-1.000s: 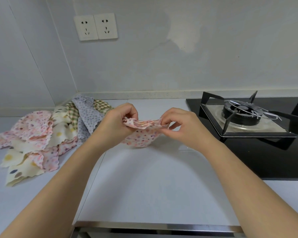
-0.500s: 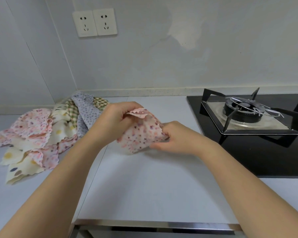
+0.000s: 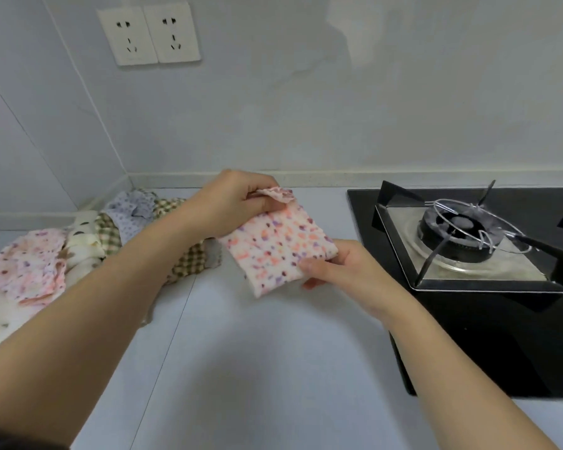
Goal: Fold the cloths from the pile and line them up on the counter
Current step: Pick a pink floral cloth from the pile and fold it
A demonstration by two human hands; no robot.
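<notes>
Cloth [image 3: 275, 251], pink floral print, is folded into a narrow strip and held slanted over the counter [image 3: 241, 352], about midway between pile and hob. We note the left hand [image 3: 231, 203] pinching the far scalloped end, fingers curled over the edge. The right hand [image 3: 348, 274] grips the near end, thumb on top, fingers curled beneath. We cannot tell whether the low corner touches the counter. The pile [image 3: 78, 251] lies at left toward the wall corner, unfolded: pink floral, cream spotted, checked and blue dotted pieces overlap, and the left forearm crosses above it. The black hob [image 3: 468, 319] sits at right with one burner under a pan support. We see two wall sockets [image 3: 150, 35] above the pile.
</notes>
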